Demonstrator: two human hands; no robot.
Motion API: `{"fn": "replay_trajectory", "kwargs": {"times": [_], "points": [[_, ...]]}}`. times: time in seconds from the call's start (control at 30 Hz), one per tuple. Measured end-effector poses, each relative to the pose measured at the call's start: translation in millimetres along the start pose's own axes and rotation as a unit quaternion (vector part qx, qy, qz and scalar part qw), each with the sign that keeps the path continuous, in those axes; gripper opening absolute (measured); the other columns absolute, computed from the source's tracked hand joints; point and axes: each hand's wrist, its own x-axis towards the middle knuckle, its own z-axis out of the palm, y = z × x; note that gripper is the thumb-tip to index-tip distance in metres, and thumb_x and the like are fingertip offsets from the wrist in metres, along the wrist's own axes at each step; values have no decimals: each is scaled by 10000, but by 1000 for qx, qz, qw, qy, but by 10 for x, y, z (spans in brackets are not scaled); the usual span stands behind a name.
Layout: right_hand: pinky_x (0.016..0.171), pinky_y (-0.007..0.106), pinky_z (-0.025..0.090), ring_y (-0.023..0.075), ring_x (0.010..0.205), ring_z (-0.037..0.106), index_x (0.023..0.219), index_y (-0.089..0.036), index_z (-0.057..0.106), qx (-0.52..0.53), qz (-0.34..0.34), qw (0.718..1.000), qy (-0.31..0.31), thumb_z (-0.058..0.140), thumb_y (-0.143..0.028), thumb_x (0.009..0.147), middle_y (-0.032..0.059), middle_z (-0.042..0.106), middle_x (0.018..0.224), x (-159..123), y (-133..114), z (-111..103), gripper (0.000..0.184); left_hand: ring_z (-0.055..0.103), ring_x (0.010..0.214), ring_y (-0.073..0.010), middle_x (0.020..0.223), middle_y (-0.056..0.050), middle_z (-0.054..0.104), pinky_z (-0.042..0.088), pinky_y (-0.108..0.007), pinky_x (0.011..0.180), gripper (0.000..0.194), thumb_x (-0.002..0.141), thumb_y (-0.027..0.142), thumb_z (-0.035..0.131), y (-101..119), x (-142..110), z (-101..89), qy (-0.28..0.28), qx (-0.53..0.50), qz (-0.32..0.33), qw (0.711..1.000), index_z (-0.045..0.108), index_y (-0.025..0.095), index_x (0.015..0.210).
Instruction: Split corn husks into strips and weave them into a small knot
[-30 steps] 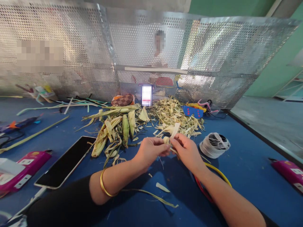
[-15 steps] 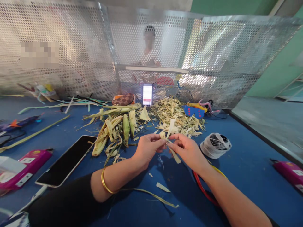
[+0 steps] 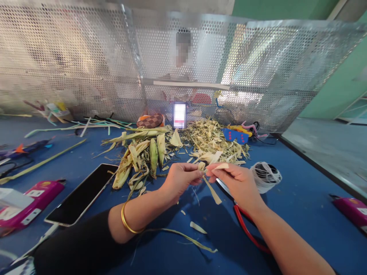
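My left hand (image 3: 183, 180) pinches a pale corn husk strip (image 3: 213, 191), knotted or folded at its top, between thumb and fingers. Close beside it, my right hand (image 3: 233, 179) is closed on another end of husk, whose tip (image 3: 222, 166) shows above the thumb. One strip tail hangs down between the hands. Below my right hand lie red-handled scissors or pliers (image 3: 248, 229), partly hidden by the wrist. A spool of white thread (image 3: 265, 177) stands just right of that hand. A heap of corn husks (image 3: 137, 160) lies beyond my left hand.
Shredded husk (image 3: 210, 137) is piled at the back, below a perforated metal screen (image 3: 100, 65) with a person behind it. A phone (image 3: 83, 194) and a magenta power strip (image 3: 34, 200) lie left. Another magenta power strip (image 3: 351, 210) is at right. Husk scraps (image 3: 197, 228) lie in front.
My right hand has shifted right, a little away from my left, drawing the upper husk end down sideways. That end stood upright before. My left hand has barely moved.
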Motion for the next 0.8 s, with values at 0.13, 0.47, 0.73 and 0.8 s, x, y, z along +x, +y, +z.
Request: {"fn": "replay_trajectory", "kwargs": {"times": [0.13, 0.47, 0.73, 0.8], "points": [[640, 295, 486, 146, 647, 587, 771, -222, 701, -10, -34, 998, 59, 596, -302, 792, 31, 669, 834, 20, 4, 1, 134, 550, 514, -85, 548, 4, 609, 476, -218, 577, 94, 628, 240, 714, -12, -10, 2, -9, 28, 11, 1000, 690, 149, 630], [499, 239, 386, 107, 481, 473, 677, -183, 588, 2, 73, 996, 45, 594, -391, 763, -29, 525, 547, 19, 10, 49, 225, 572, 494, -89, 551, 12, 624, 489, -211, 551, 121, 625, 203, 719, 10, -15, 31, 12, 36, 7, 999, 637, 136, 681], [466, 228, 313, 96, 440, 417, 569, -193, 501, -34, 150, 988, -18, 552, -370, 725, -57, 434, 445, 17, 3, 53, 242, 573, 499, -90, 531, 32, 606, 497, -209, 555, 65, 640, 180, 692, -22, 2, 33, 32, 64, 32, 997, 642, 140, 652], [467, 228, 312, 93, 435, 412, 566, -192, 504, -30, 163, 986, -24, 547, -371, 716, -60, 431, 440, 22, 5, 58, 238, 583, 526, -99, 550, 34, 613, 503, -218, 574, 64, 634, 188, 691, -47, 6, 36, 28, 69, 41, 996, 646, 147, 652]]}}
